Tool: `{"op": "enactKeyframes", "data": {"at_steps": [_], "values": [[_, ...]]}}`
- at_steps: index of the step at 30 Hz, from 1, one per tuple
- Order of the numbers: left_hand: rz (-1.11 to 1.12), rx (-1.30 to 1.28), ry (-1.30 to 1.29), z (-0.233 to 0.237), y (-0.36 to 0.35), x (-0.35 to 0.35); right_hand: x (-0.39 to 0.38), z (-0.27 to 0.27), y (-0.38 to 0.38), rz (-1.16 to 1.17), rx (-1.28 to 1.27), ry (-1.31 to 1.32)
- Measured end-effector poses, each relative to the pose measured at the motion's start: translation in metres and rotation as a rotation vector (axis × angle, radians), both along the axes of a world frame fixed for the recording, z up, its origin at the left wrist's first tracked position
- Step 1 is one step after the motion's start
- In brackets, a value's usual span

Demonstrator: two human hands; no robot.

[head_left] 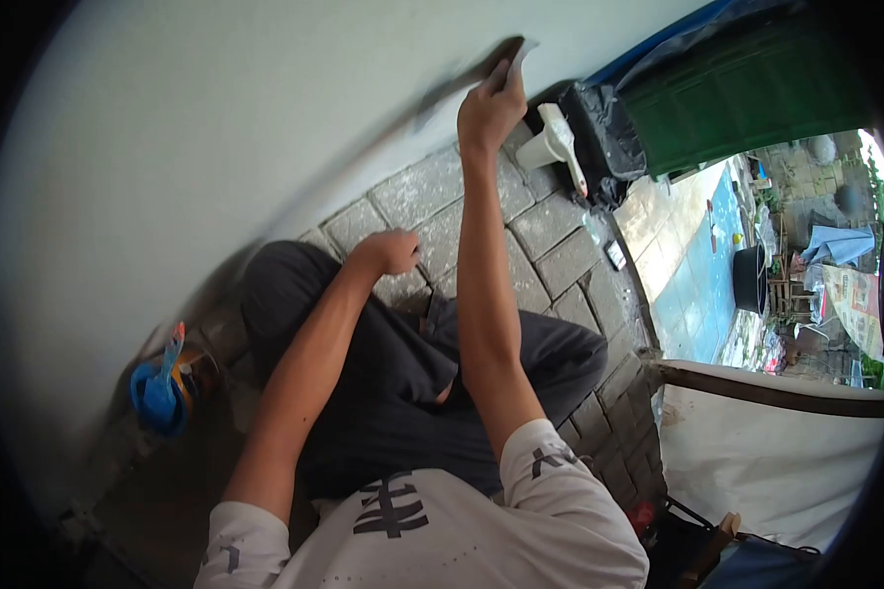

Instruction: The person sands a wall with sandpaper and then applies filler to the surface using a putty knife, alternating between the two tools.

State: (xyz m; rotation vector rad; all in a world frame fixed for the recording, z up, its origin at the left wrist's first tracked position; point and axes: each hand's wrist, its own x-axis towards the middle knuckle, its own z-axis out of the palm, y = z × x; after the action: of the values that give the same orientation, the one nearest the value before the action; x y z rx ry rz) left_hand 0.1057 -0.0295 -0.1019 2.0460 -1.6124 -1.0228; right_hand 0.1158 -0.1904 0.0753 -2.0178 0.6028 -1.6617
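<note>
My right hand (491, 116) reaches out to the white wall (265, 88), its fingers closed around a thin bent sheet (522, 61) that looks like sandpaper. The sheet has a pale side and a dark edge, and it is right at the wall surface. Lower and to the left, my left hand (393, 252) is curled into a fist above my bent knee, over the paving. Its fingers are folded in, so what they may hold is hidden.
A white cup (532, 152) with a paintbrush (563, 147) stands beside a black plastic-lined bin (614, 133). At left, another brush (175, 353) rests in a blue container (147, 393) by the wall. Grey paving blocks (417, 201) run along the wall. A green panel (746, 93) stands at right.
</note>
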Motion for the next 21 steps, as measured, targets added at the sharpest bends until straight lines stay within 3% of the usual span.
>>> {"op": "enactKeyframes", "data": {"at_steps": [3,6,7,9,10,14,15,21], "values": [[0.053,-0.071,-0.011,0.001,0.005,0.0,0.011,0.008,0.005,-0.032,-0.013,-0.003],[0.027,-0.029,0.013,0.003,0.008,-0.006,0.0,0.011,0.003,-0.025,0.381,0.174],[0.008,-0.068,0.027,0.004,0.004,0.001,0.004,0.008,0.001,-0.028,0.372,0.163],[0.013,-0.099,-0.005,0.005,0.0,0.007,0.018,0.003,0.007,-0.029,-0.199,-0.102],[0.027,-0.083,0.009,0.009,0.001,0.005,0.013,0.001,0.008,-0.033,-0.195,-0.095],[0.061,-0.055,0.028,0.013,0.009,-0.004,-0.002,0.032,0.021,0.001,0.303,0.181],[0.076,-0.047,0.012,0.016,0.006,-0.001,0.018,0.007,-0.001,-0.032,-0.155,-0.085],[0.081,-0.065,-0.007,0.014,0.007,0.0,0.005,0.015,0.0,-0.02,0.237,0.109]]}}
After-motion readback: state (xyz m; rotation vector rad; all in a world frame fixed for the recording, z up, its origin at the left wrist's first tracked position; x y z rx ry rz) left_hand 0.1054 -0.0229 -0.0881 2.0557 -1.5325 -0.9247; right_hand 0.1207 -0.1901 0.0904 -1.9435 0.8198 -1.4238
